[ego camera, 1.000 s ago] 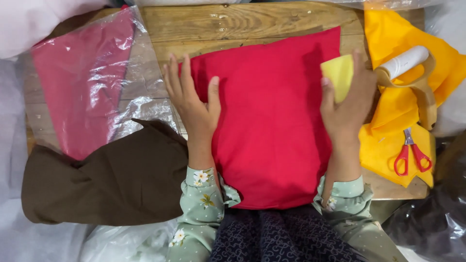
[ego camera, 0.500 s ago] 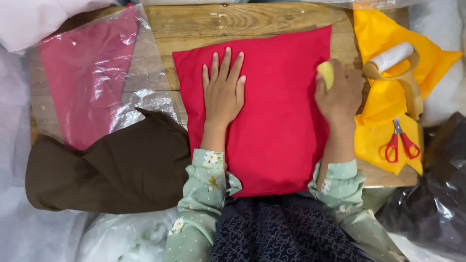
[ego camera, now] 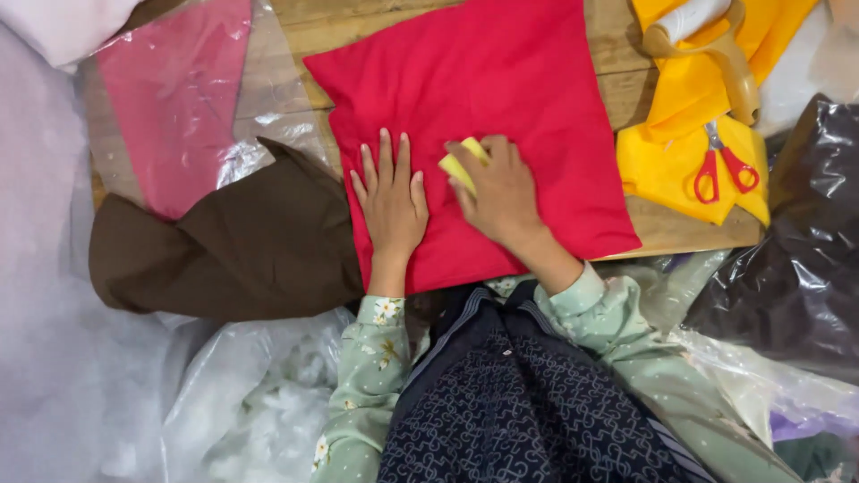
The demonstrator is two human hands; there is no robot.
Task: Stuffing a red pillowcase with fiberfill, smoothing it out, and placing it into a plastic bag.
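Note:
A square red cloth (ego camera: pixel 501 98) lies spread on a wooden table (ego camera: pixel 295 27). My left hand (ego camera: pixel 391 201) presses flat on the cloth's near left part, fingers apart, holding nothing. Just to its right, my right hand (ego camera: pixel 501 192) grips a small yellow block (ego camera: pixel 461 163) and rests it on the red cloth near the middle of the near edge.
A brown cloth (ego camera: pixel 224 246) lies left of the red one, with pink fabric in clear plastic (ego camera: pixel 174 98) behind it. At the right, yellow fabric (ego camera: pixel 680 152) carries red-handled scissors (ego camera: pixel 720 170) and a white roller with a tan handle (ego camera: pixel 716 36). Dark plastic bags (ego camera: pixel 796 259) sit at right, white stuffing (ego camera: pixel 268 411) at bottom left.
My right hand has moved with the yellow block from the cloth's right edge to its middle, next to my left hand. My left hand has slid nearer to me. The camera has shifted.

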